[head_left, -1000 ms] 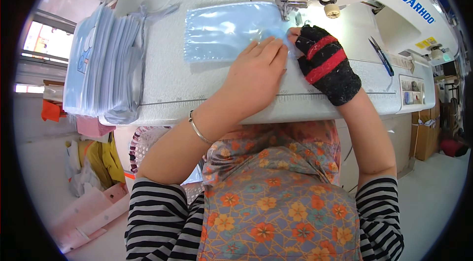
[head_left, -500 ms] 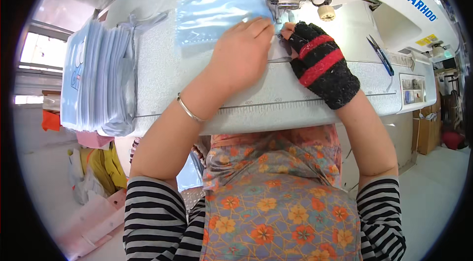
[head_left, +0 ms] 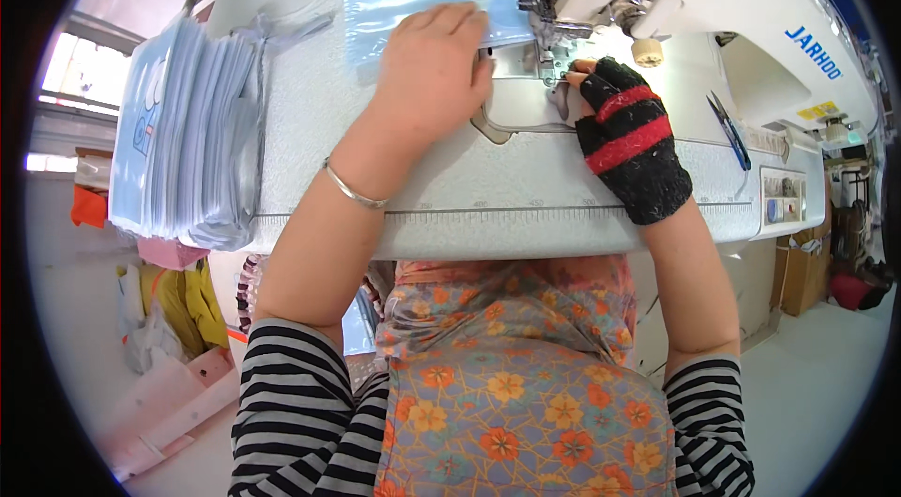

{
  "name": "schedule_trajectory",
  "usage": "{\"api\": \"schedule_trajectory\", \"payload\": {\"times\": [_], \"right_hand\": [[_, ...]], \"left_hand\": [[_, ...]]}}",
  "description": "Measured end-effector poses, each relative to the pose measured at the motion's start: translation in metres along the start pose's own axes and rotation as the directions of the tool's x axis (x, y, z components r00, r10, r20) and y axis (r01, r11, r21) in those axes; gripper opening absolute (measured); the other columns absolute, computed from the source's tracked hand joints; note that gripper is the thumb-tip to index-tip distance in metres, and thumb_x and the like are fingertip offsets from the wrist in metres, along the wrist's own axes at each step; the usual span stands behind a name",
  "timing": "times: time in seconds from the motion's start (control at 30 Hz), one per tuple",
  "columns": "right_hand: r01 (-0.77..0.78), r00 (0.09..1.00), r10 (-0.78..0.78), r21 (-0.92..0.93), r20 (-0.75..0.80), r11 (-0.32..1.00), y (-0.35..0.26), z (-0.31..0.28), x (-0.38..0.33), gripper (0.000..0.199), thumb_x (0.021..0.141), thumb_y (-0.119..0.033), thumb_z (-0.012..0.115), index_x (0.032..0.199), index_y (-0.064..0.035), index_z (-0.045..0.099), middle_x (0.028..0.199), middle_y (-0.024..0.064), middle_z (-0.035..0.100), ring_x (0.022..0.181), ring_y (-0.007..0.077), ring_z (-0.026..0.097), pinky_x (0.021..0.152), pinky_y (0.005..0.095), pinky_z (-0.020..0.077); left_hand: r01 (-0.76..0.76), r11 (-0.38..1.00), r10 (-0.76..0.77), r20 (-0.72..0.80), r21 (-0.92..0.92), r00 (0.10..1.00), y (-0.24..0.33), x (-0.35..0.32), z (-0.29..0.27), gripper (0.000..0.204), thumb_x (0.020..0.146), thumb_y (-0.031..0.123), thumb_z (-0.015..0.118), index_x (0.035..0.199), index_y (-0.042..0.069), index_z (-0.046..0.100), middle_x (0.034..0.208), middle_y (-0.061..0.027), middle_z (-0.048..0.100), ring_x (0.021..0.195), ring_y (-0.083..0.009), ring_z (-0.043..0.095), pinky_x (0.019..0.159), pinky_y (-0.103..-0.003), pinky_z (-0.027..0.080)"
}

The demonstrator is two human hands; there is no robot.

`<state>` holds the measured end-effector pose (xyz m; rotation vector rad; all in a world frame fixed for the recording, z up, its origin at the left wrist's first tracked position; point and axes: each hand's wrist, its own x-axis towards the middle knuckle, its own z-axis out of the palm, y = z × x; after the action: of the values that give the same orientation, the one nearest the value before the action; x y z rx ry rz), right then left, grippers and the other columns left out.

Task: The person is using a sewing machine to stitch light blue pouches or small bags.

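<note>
My left hand lies with its fingers stretched out on a shiny light blue plastic-looking sheet, which spreads across the machine table left of the presser foot. In a black fingerless glove with red stripes, my right hand is closed beside the needle area of a white sewing machine. Its thumb and fingertips are bent together by the metal needle plate. A small grey curved piece shows at those fingers; I cannot make out whether they grip it.
A thick stack of light blue pieces stands at the table's left edge. Thread snips lie to the right, near a small parts tray. A printed ruler runs along the front edge. Yellow cloth hangs below left.
My left hand has moved left, away from the needle, and the blue sheet sits slightly farther from me, uncovering the needle plate. My right hand stays beside the needle.
</note>
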<state>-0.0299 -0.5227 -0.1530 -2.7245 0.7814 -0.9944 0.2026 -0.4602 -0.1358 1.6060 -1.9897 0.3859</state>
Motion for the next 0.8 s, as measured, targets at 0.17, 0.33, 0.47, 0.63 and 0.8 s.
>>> {"api": "schedule_trajectory", "payload": {"times": [0.17, 0.33, 0.47, 0.63, 0.8], "right_hand": [[0.016, 0.998, -0.015, -0.010, 0.063, 1.000, 0.000, -0.006, 0.000, 0.023, 0.083, 0.000, 0.061, 0.105, -0.0038, 0.067, 0.112, 0.0151, 0.067, 0.109, 0.0349, 0.060, 0.098, 0.0432, 0.0486], [0.060, 0.996, -0.061, 0.024, 0.063, 0.998, -0.002, -0.011, 0.003, 0.026, 0.082, 0.001, 0.059, 0.106, -0.0042, 0.067, 0.113, 0.0150, 0.067, 0.110, 0.0352, 0.060, 0.099, 0.0441, 0.0476], [0.154, 0.988, -0.153, -0.050, 0.021, 0.987, 0.007, -0.004, 0.002, 0.025, 0.083, 0.002, 0.058, 0.105, -0.0049, 0.067, 0.110, 0.0151, 0.067, 0.107, 0.0339, 0.062, 0.096, 0.0431, 0.0494], [0.115, 0.976, -0.106, -0.036, 0.190, 0.993, 0.046, 0.006, -0.006, 0.024, 0.092, -0.005, 0.053, 0.110, -0.0056, 0.067, 0.113, 0.0152, 0.067, 0.110, 0.0318, 0.062, 0.100, 0.0393, 0.0468], [-0.119, 0.951, 0.190, -0.278, 0.244, 0.953, 0.086, 0.008, -0.008, 0.034, 0.095, -0.021, 0.060, 0.125, -0.0054, 0.064, 0.124, 0.0161, 0.065, 0.119, 0.0321, 0.059, 0.103, 0.0385, 0.0446]], "left_hand": [[0.128, 0.983, -0.143, 0.112, 0.135, 0.983, -0.016, -0.007, -0.017, 0.031, 0.077, 0.011, 0.064, 0.108, 0.005, 0.067, 0.107, -0.0131, 0.065, 0.098, -0.0302, 0.064, 0.079, -0.042, 0.054], [0.287, 0.939, -0.327, 0.234, 0.189, 0.915, -0.003, -0.026, -0.046, 0.022, 0.082, 0.016, 0.060, 0.100, 0.005, 0.067, 0.102, -0.0169, 0.064, 0.091, -0.0344, 0.063, 0.076, -0.044, 0.054], [0.625, 0.769, -0.522, 0.430, -0.138, 0.737, 0.069, -0.138, -0.098, 0.025, 0.085, 0.021, 0.062, 0.106, 0.008, 0.065, 0.104, -0.0188, 0.062, 0.082, -0.0376, 0.063, 0.073, -0.044, 0.052], [0.733, 0.666, -0.732, 0.310, 0.139, 0.606, 0.105, -0.340, -0.135, 0.042, 0.081, 0.005, 0.061, 0.121, 0.015, 0.064, 0.110, -0.0117, 0.060, 0.078, -0.0343, 0.064, 0.067, -0.043, 0.053], [0.857, 0.150, -0.971, -0.088, 0.492, 0.221, 0.060, -0.495, -0.148, 0.046, 0.080, 0.003, 0.057, 0.122, 0.017, 0.066, 0.113, -0.0109, 0.060, 0.078, -0.0338, 0.065, 0.067, -0.044, 0.054]]}}
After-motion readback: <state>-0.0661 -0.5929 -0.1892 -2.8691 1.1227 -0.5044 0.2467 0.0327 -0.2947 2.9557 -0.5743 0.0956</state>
